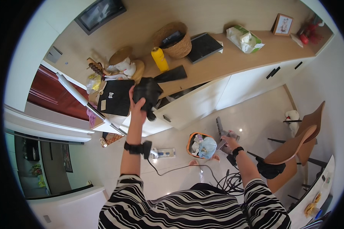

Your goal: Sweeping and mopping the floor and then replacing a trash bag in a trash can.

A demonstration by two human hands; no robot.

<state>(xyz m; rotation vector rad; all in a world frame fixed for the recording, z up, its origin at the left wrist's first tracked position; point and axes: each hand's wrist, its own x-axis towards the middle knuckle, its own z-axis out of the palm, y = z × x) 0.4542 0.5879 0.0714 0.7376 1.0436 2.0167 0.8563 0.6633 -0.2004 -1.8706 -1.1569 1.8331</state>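
Observation:
My left hand (139, 105) is raised by the cabinet's edge and grips a black object (148, 93), blurred and partly covered by my fingers. A dark flat piece (172, 74) shows just beyond it; I cannot tell whether they are joined. Lower down to the right, my right hand (231, 143) is closed around a grey handheld vacuum cleaner (225, 148), whose narrow nozzle (218, 126) points toward the cabinet. Beside the vacuum stands an orange-rimmed bin (189, 143) with a light-blue plastic bag (207, 147) and crumpled waste inside.
A long wooden countertop (275, 48) bears a yellow bottle (159, 58), a woven basket (179, 43) and a tissue pack (243, 38). One cabinet front (189, 107) is tilted outward. A white-handled mop (74, 91) slants at left. Coiled black cable (232, 183) and brown chairs (292, 148) occupy the right.

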